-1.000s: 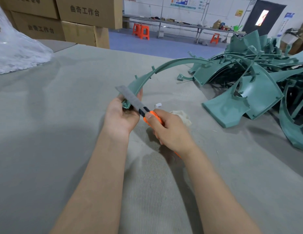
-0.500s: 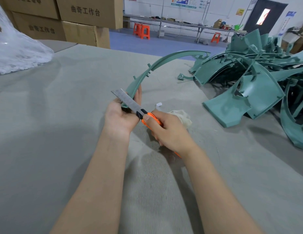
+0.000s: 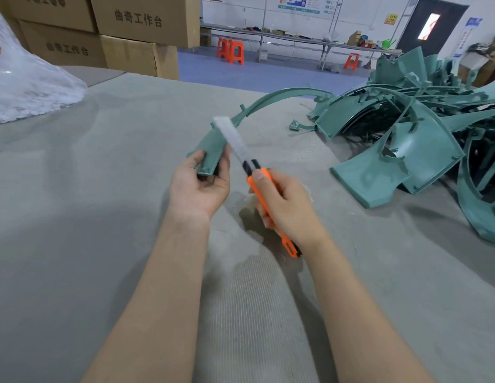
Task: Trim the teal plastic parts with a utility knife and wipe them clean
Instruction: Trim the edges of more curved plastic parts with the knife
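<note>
One part [image 3: 210, 152] held in the left hand [image 3: 199, 189], knife [image 3: 247, 165] in the right hand [image 3: 287, 208], trimming apparently under way; heap [image 3: 406, 128] on the bench [image 3: 75, 217] seemingly untrimmed, unwiped.

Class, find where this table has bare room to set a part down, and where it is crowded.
Bare: the grey table cover between the left hand and the plastic bag. Crowded: far right, the heap of teal parts.

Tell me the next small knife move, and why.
Probably set the blade on the edge of the curved teal part and shave away from the thumb: the left hand holds its near end, the right hand grips the utility knife, its blurred blade beside that thumb.
</note>
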Demonstrator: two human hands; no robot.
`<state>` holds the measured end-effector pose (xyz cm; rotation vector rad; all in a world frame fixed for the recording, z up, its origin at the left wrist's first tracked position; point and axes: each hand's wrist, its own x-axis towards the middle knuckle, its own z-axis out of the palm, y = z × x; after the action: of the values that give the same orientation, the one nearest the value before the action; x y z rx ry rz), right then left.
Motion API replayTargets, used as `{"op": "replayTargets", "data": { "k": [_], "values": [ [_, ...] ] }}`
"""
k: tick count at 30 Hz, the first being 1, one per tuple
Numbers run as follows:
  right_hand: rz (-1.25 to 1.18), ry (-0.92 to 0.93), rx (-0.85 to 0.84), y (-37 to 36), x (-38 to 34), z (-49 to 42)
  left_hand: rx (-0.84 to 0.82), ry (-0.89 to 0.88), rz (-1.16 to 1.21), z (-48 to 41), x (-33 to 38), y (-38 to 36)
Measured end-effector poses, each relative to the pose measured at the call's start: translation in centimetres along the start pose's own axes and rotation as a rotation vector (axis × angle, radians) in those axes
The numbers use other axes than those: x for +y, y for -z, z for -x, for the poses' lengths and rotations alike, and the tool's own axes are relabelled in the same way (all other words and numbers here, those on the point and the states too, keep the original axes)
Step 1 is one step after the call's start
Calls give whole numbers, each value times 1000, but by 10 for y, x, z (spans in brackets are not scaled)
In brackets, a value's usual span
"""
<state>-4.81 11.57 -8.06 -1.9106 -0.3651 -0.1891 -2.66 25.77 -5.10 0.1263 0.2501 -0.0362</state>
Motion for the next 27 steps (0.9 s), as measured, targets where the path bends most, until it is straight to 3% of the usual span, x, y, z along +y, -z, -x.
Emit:
{"op": "replayTargets", "data": {
  "k": [9, 27],
  "values": [
    [-51, -16, 50, 15, 0, 0, -65, -26, -243, 5, -5, -2],
    [-121, -32, -29, 7, 7, 0, -125, 58, -247, 5, -11, -4]
  ]
}}
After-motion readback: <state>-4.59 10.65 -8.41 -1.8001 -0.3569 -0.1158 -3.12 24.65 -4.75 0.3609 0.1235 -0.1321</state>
